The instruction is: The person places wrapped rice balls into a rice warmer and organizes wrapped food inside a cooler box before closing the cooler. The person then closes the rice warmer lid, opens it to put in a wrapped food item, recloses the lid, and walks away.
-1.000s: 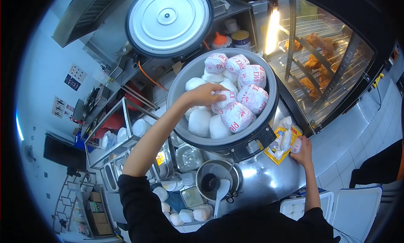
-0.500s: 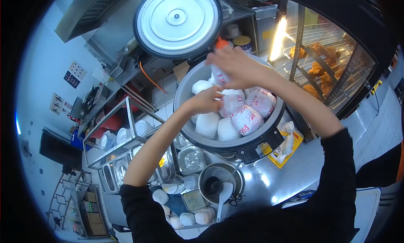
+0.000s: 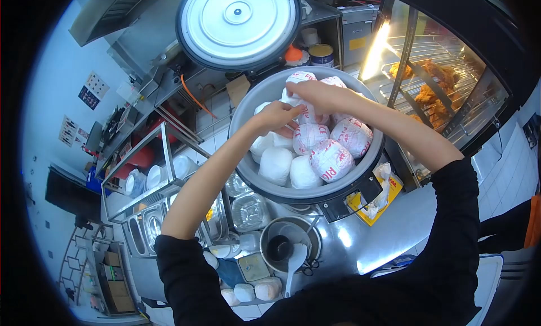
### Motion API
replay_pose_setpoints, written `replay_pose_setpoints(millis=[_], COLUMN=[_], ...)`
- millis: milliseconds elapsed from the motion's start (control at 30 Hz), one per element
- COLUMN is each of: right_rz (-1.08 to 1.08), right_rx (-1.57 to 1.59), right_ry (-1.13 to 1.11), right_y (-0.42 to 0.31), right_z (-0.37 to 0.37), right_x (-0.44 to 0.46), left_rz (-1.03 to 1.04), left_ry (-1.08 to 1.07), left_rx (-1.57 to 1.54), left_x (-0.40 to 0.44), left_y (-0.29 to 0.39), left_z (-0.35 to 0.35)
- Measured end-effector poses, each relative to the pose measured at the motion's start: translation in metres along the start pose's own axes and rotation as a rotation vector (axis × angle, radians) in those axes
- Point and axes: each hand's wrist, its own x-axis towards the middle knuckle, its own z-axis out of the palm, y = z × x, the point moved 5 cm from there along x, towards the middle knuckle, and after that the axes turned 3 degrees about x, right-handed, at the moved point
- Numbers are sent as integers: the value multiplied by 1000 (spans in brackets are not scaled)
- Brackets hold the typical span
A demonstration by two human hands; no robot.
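A large round rice warmer [image 3: 245, 168] holds several paper-wrapped rice packs, some plain white, others printed in red with "RICE". My right hand [image 3: 318, 96] curls over a rice pack [image 3: 309, 114] near the middle of the pile; its fingertips are partly hidden. From the left, my left hand [image 3: 275, 117] has its bent fingers against the same pack, thumb side lower. Closer to me lie printed rice packs [image 3: 331, 160] and plain white packs [image 3: 276, 164]. The warmer's round metal lid [image 3: 239, 30] stands raised behind.
At right is a lit glass display case [image 3: 437, 95] with fried chicken on racks. A yellow packet [image 3: 375, 205] lies beside the warmer. In front stands a metal pot [image 3: 316, 252] with a white paddle [image 3: 296, 264]. Clear plastic containers [image 3: 249, 211] sit to its left.
My right hand has come down and slightly right onto the pile with a rice pack. My left hand has shifted slightly up and right against it. The view has tilted a little.
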Motion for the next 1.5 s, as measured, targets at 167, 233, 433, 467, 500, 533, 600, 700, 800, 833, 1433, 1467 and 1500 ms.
replay_pose_setpoints(millis=[167, 233, 433, 467, 500, 533, 600, 700, 800, 833, 1433, 1467, 1500], right_rz=[98, 48, 114, -106, -139, -70, 31, 72, 34, -19, -47, -13, 29], right_rx=[133, 29, 144, 9, -110, 43, 15, 78, 121, 95, 206, 53, -106], right_ry=[80, 101, -64, 28, 31, -23, -52, -147, -198, -206, -263, -241, -213], right_y=[16, 19, -4, -3, 8, 16, 12, 20, 24, 16, -345, -353, -353], right_z=[6, 8, -16, -7, 11, 28, 32, 29, 23, 19, 433, 443, 455], right_x=[6, 9, -2, 2, 11, 11, 13, 17, 15, 12, -163, -164, -166], left_rz=[72, 129, 243, 273, 372, 360, 459, 635, 359, 165, -801, -715, -619], left_ry=[207, 262, 153, 191, 229, 231, 288, 301, 432, 475, 1245, 1240, 1225], left_rx=[367, 498, 216, 368, 509, 495, 439, 308, 145, 66, -974, -1067, -1160], left_x=[17, 17, -21, -46, -69, -116, -206, -349, -469, -503, -505, -502, -496], left_y=[4, 9, -6, 3, 7, 19, 24, 11, -41, -71, -581, -592, -601], left_z=[3, 7, 8, 5, 0, -1, -5, 3, 22, 29, 230, 232, 234])
